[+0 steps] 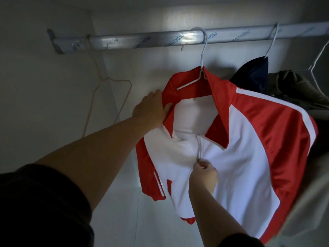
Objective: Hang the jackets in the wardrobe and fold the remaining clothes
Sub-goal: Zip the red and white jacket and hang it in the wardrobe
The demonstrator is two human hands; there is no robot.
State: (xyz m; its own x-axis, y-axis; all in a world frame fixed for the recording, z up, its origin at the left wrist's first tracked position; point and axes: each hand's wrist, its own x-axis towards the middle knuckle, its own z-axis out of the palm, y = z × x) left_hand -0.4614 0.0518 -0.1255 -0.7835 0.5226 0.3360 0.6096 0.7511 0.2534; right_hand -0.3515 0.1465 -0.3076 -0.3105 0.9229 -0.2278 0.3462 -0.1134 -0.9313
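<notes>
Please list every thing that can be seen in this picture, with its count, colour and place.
rail: 1, silver, across the top
jacket: 1, red and white, on the white hanger hooked over the rail
empty hanger: 1, beige, on the rail at left
dark garment: 1, navy, hung right of the jacket
olive garment: 1, olive, far right
bare wire hanger: 1, grey, right edge
left grip: 1, bare hand, holds the jacket's collar
right grip: 1, bare hand, pinches the zip pull

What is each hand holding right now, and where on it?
Both hold the red and white jacket on its hanger. The left hand grips the red collar edge; the right hand pinches the zipper pull at mid-front.
</notes>
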